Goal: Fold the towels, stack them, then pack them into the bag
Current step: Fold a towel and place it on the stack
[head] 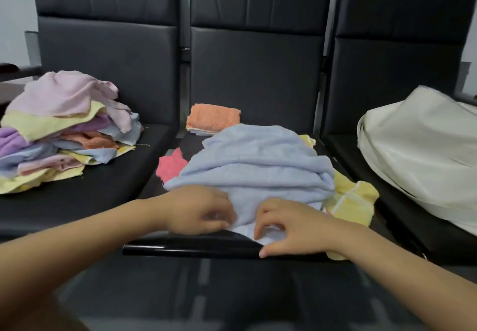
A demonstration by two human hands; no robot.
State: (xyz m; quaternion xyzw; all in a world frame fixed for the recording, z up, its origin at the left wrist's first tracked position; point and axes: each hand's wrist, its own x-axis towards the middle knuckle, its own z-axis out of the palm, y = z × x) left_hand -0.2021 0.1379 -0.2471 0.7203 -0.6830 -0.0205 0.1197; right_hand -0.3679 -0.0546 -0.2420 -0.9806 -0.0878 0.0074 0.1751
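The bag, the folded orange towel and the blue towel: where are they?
bag [423, 155], head view, middle of its pale side.
folded orange towel [213, 118], head view, top face.
blue towel [253, 160], head view, rumpled middle.

The three seats [258, 72] are covered in black leather-like upholstery, smooth with a dull sheen, and the middle seat's front edge carries a glossy black bar [191, 249]. The blue towel [253, 165] near that front edge is soft, matt terry cloth, creased in ridges. The folded orange towel [213, 118] shows a nubby pile. The heap of pastel towels [62, 126] has frayed, thready edges. The cream bag [423, 155] is smooth woven fabric with a faint lustre.
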